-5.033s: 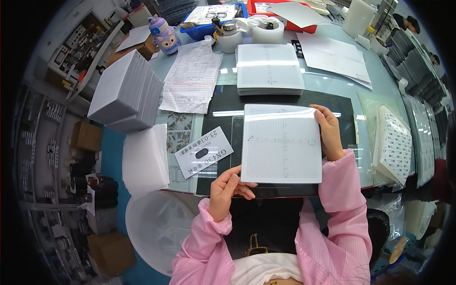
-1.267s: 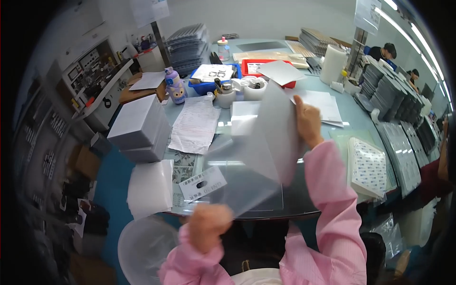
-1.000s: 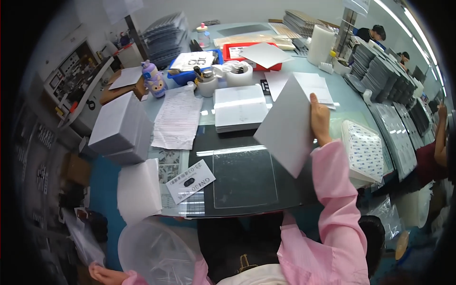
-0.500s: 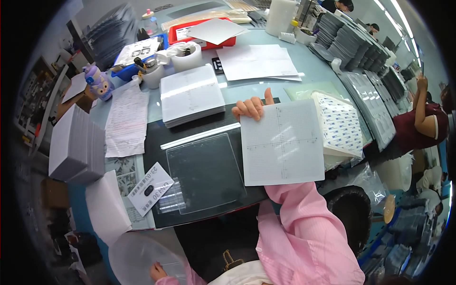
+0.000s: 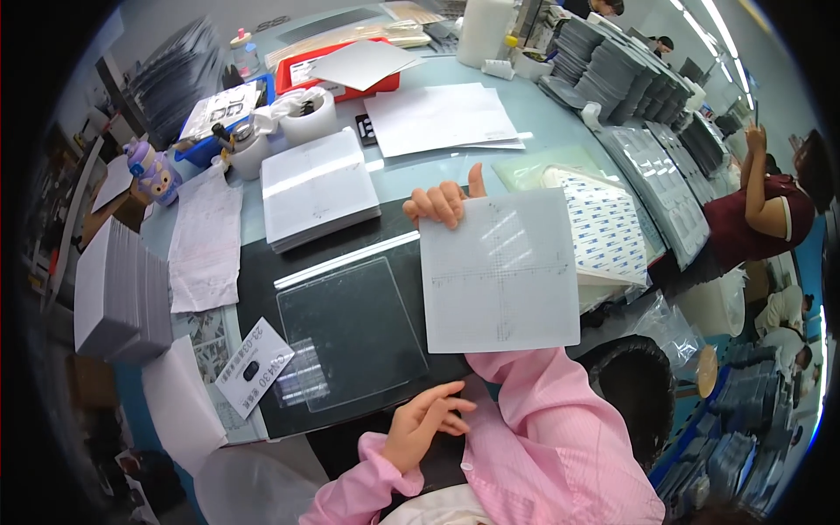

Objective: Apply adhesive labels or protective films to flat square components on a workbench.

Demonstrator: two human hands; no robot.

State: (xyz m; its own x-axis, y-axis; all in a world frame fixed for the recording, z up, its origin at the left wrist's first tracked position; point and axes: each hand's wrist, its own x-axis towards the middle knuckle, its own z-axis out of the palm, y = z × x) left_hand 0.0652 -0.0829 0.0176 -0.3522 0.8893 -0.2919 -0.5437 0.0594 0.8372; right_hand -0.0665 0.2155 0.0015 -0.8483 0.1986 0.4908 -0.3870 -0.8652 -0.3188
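On my feed the right hand (image 5: 442,203) grips a square gridded panel (image 5: 500,271) by its upper left corner, fingers hooked over that corner and thumb standing up above the top edge; the palm is hidden behind it. I have the panel just right of centre in the frame, facing me, with the pink sleeve (image 5: 560,402) showing below it. The left hand (image 5: 429,424) is empty at lower centre, fingers loosely spread and pointing right, just under the panel; I can't tell whether its fingertips touch the sleeve. Left of the panel, a clear square sheet (image 5: 354,332) lies on a black mat (image 5: 254,297), with a white card (image 5: 254,367) bearing a dark oval beside it. Above, I see a stack of gridded panels (image 5: 319,188); to the right, a pile of blue-printed sheets (image 5: 599,223). Further out are a tall stack of pale panels (image 5: 122,289) at left, a purple bottle (image 5: 153,175) at upper left, a red tray (image 5: 376,83) at top, and a person in dark red (image 5: 752,219) at upper right.
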